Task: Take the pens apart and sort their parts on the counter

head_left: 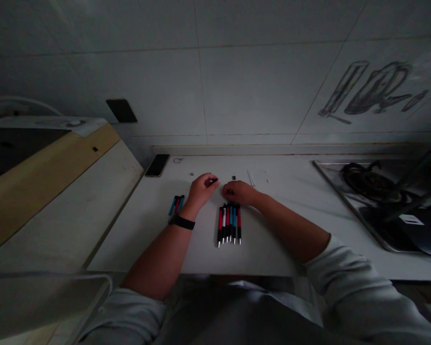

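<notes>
My left hand [201, 188], a black band on its wrist, is closed in a pinch on a small dark pen part [213, 180] just above the white counter [280, 225]. My right hand [240, 192] lies curled on the counter at the top of a row of several red, blue and white pens [229, 224], fingers closed on something I cannot make out. A smaller bunch of blue and red pens [176, 204] rests to the left of my left wrist.
A dark phone [157, 165] lies at the counter's back left. Small loose parts [250, 178] are scattered near the wall. A gas hob [384, 201] fills the right side. A wooden-edged surface [53, 177] slopes on the left.
</notes>
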Demonstrator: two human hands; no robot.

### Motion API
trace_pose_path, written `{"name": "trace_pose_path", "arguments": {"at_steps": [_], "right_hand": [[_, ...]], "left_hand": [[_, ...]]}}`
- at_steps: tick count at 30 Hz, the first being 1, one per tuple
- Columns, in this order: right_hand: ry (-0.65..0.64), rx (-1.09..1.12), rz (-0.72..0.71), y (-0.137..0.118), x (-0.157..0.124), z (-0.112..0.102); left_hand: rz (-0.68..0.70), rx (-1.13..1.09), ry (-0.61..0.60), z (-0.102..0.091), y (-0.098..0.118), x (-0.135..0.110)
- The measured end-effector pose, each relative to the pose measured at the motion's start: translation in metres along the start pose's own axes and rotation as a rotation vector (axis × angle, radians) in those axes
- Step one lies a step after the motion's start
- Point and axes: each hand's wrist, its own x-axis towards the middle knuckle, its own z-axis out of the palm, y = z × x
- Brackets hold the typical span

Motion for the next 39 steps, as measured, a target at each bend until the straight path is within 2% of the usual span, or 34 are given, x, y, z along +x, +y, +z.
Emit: {"name": "trace_pose_path", "arguments": {"at_steps": [3,6,10,13,15,19,25,39], "right_hand": [[0.139,0.075,0.014,0.005,-0.005,-0.008],[0.339,0.178,0.071,0.025,-0.019,-0.029],[0.63,0.182,0.263,0.075,-0.049,-0.056],[0.783,0.117,0.449,0.118,-0.071,-0.063],[0.781,0.071,0.544,0.142,-0.081,-0.06],[0.634,-0.021,0.621,0.165,-0.083,-0.048],[0.505,-0.1,0.607,0.164,-0.072,-0.037],[0.469,-0.102,0.569,0.164,-0.069,-0.034]], "left_hand": [[-0.011,0.016,0.01,-0.002,0.003,0.0],[-0.017,0.011,-0.005,-0.003,0.003,0.0],[-0.012,0.032,-0.019,-0.003,0.001,-0.001],[-0.007,0.055,-0.025,-0.002,0.001,-0.003],[-0.01,0.066,-0.03,-0.002,0.002,-0.004],[-0.02,0.101,-0.041,-0.002,0.004,-0.005],[-0.025,0.124,-0.048,-0.003,0.003,-0.006],[-0.011,0.141,-0.063,-0.003,0.001,-0.006]]}}
